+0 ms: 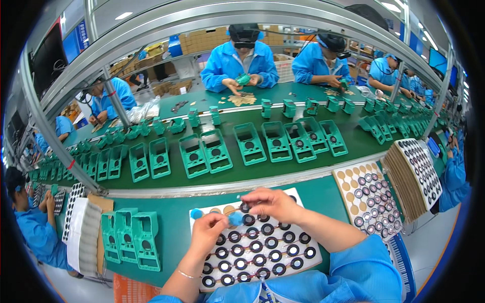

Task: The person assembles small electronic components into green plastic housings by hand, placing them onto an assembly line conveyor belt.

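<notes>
Over a white foam tray point(314, 252) both my hands work close together. My left hand point(208, 233) is closed in a pinch at the edge of a translucent blue disc point(236, 218). My right hand point(275, 204) has its fingers bent together at a small round speaker point(245, 207) in the tray's far row; its fingertips partly cover it. Rows of similar black-ringed speakers point(237, 250) with pale centres fill the tray, joined by thin reddish wires. Another blue disc point(196, 214) lies at the tray's far left corner, beside bare tan round spots point(215, 210).
Three green plastic housings point(145, 241) stand left of the tray. Ahead, a green conveyor point(227, 178) carries rows of housings. At right lie another speaker tray point(348, 194) and a tray stack point(404, 164). Co-workers in blue point(240, 65) sit across the line. An orange crate point(134, 289) sits below.
</notes>
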